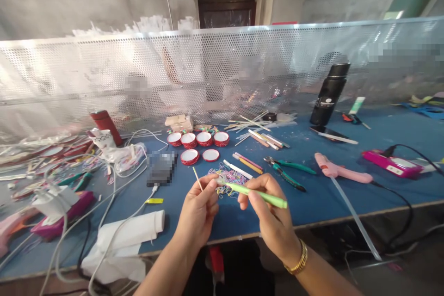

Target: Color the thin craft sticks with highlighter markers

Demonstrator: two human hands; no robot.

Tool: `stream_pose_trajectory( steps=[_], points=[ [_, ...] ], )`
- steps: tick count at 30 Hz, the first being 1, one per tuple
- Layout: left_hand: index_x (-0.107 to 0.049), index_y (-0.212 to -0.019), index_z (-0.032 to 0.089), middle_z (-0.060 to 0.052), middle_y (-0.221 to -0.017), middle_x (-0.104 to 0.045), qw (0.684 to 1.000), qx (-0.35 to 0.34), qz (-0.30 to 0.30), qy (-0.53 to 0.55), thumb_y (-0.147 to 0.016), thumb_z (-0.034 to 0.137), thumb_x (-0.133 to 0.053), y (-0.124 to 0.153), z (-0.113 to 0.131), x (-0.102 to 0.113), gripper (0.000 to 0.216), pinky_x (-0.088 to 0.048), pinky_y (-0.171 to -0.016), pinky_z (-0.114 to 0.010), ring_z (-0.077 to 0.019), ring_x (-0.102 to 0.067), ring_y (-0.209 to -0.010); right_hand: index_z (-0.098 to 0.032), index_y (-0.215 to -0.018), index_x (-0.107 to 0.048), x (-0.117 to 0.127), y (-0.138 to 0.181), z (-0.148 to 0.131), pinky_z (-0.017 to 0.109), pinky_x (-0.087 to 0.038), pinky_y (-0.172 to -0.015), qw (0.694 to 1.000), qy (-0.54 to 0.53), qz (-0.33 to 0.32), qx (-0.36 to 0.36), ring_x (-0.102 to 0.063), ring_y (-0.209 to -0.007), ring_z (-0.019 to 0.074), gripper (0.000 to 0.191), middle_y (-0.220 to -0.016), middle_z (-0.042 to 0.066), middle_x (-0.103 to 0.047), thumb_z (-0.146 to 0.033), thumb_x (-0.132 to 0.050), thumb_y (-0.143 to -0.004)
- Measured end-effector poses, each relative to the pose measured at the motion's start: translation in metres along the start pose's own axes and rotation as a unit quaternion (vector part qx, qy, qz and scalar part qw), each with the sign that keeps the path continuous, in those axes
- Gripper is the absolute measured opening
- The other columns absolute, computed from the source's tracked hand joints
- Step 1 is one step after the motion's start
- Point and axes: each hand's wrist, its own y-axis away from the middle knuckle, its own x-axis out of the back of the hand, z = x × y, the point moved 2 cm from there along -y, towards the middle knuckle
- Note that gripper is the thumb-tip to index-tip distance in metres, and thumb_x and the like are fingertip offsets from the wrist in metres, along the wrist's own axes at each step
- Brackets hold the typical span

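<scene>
My right hand (268, 208) grips a light green marker pen (272, 198) whose tip points left. My left hand (197, 210) is closed on a thin pale stick (197, 178) that slants up past the fingers. The marker's tip meets a small whitish piece at the left fingertips; I cannot make out what it is. Just behind both hands lies a pile of thin pastel loops (231, 175), partly hidden by the fingers. A white marker (237, 169) and a yellow-orange marker (250, 164) rest beyond the pile.
Stacks of red-rimmed white discs (189, 140) stand behind. To the right are green-handled pliers (286, 173), a pink glue gun (343, 172) with its glue stick hanging over the table edge, and a black bottle (330, 95). Cables and a white roll (130, 226) lie left.
</scene>
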Motion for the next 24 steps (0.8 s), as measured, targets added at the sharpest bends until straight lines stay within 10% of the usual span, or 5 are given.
stream_pose_trajectory(
  steps=[24],
  points=[
    [-0.079,-0.075,0.016,0.005,-0.050,-0.049,0.970,-0.125,-0.031,-0.206,-0.062,0.038,-0.092,-0.004,0.008,0.002,0.029,-0.020,-0.044,-0.018,-0.0037,-0.028,-0.046,-0.023,-0.097,-0.060,0.002,0.004,0.006,0.030,-0.056,-0.067,0.995,-0.093,0.041,0.011,-0.071,-0.064,0.0139,0.009,-0.076,-0.003,-0.069,-0.032,-0.061,-0.097]
  ],
)
